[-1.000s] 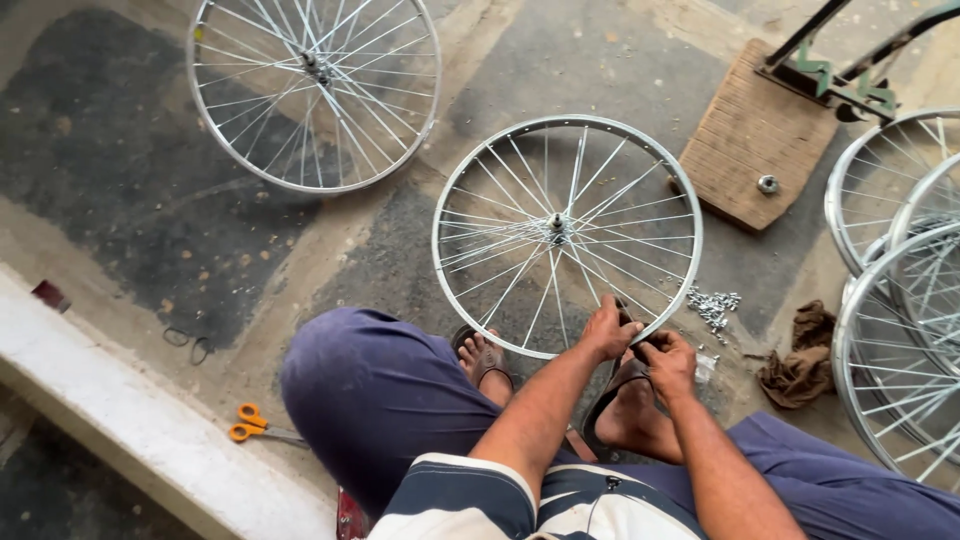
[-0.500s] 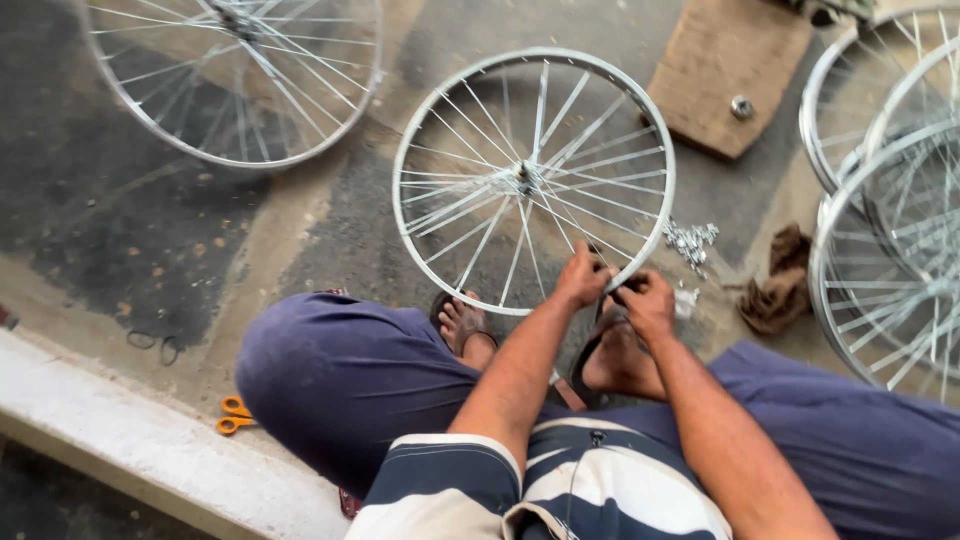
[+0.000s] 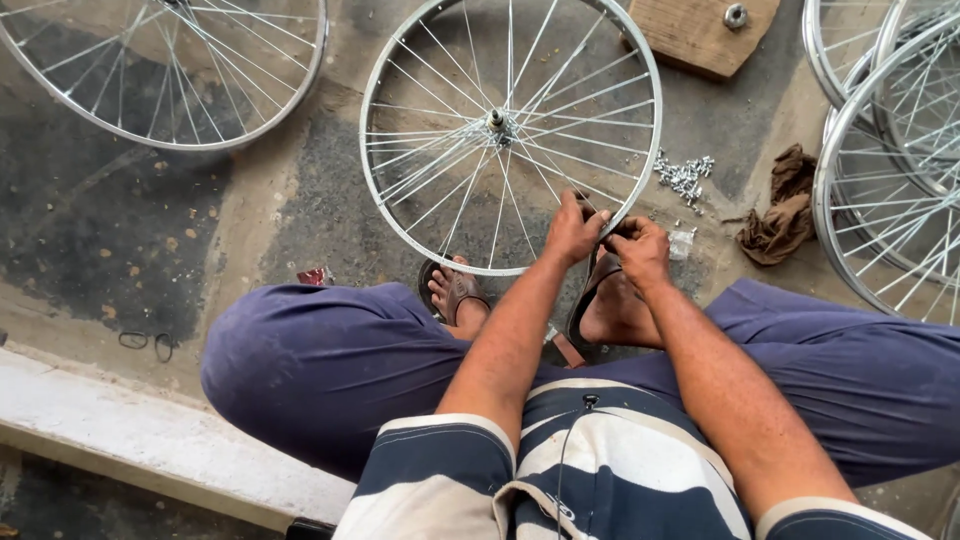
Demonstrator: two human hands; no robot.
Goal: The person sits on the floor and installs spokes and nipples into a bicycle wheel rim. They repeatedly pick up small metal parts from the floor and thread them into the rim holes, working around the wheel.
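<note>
Since the earlier frames the view has tilted forward: the central wheel (image 3: pixel 510 130) now sits higher and fills more of the picture, and the orange scissors at the lower left have dropped out of it. Both hands have stayed at the same lower-right stretch of the rim.

The concrete floor (image 3: pixel 250 230) carries all items. The central wheel, a bare spoked rim with hub, lies flat on it directly ahead of the seated person, near edge between the sandalled feet, a position that appears to keep rim and spoke ends within short reach. A second wheel (image 3: pixel 180 70) lies at upper left, well apart. Several more wheels (image 3: pixel 890 170) overlap at the right edge.

A wooden board (image 3: pixel 690 35) with a metal nut lies beyond the central wheel. A brown rag (image 3: pixel 780 210) rests between the central wheel and the right-hand stack. A small heap of silver spoke fittings (image 3: pixel 684 175) lies just beside the rim, near the working hands.

The left hand (image 3: pixel 572 232) is clenched over the rim at its lower right. The right hand (image 3: pixel 640 250) meets it there, fingers pinched on a small part at the rim; the part itself is too small to identify.
</note>
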